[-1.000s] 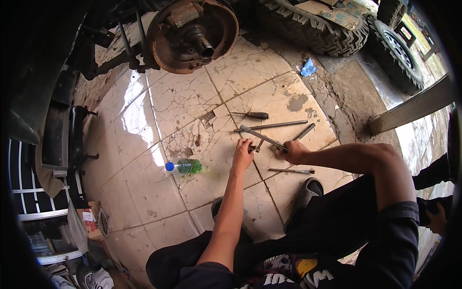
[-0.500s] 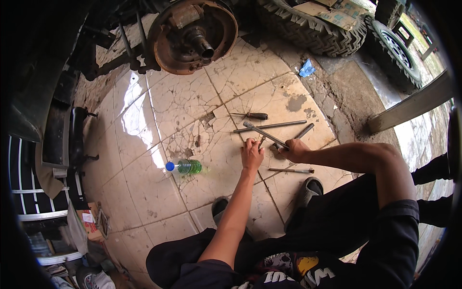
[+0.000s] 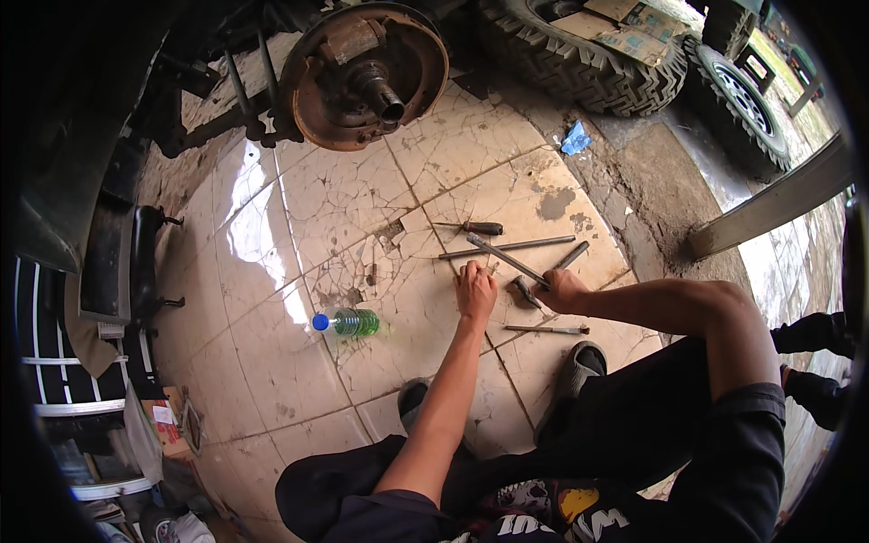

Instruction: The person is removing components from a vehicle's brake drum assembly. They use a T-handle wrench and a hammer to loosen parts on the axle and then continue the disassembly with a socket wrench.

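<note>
In my right hand (image 3: 563, 292), closed round its near end, is a straight grey metal bar (image 3: 509, 260) slanting up to the left above the tiles. My left hand (image 3: 475, 288) is low over the floor left of it, fingers curled down; whatever they pinch is hidden. Just left of my right hand lies a dark tool end (image 3: 524, 292), partly covered. Beyond my hands are a long thin rod (image 3: 520, 246) and a dark-handled screwdriver (image 3: 484, 228). A shorter dark bar (image 3: 574, 253) rests beyond my right hand, and a paintbrush (image 3: 554, 329) nearer me.
A bottle of green liquid (image 3: 355, 322) with a blue cap lies to the left. A rusty wheel hub (image 3: 362, 86) hangs overhead at the far side. Large tyres (image 3: 606, 77), a blue scrap (image 3: 576, 138) and a post (image 3: 769, 213) stand or lie right. Tiles (image 3: 308, 371) are cracked.
The bar in my right hand has shifted slightly right, its tip off my left fingers. The small piece seen at those fingers no longer shows. More of the dark tool end is visible.
</note>
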A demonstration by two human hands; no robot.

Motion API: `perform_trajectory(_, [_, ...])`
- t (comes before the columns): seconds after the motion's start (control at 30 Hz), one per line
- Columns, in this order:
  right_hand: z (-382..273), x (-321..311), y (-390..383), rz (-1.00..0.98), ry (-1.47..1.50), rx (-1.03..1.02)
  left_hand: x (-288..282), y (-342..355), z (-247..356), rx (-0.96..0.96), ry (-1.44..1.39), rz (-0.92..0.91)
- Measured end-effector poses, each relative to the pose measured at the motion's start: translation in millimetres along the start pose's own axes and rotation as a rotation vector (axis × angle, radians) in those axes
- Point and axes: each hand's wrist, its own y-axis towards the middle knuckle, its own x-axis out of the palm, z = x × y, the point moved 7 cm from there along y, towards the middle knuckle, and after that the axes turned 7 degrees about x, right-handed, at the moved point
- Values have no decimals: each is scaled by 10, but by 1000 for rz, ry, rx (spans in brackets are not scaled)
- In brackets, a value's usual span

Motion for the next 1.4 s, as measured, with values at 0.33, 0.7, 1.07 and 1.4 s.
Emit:
perform_trajectory(0.33, [-3, 59, 124, -26, -15, 27, -233, -412, -393, -426, -387, 363])
perform_trajectory(0.7, [-195, 157, 41, -123, -51, 29, -104, -507, -631, -500, -477, 170])
perform_trajectory(1.07, [-105, 62, 184, -118, -125, 22, -262, -378, -879, -649, -686, 311])
perform_trajectory(1.4, [-709, 289, -50, -314, 45, -74, -367, -28, -470, -1075, -1694, 345])
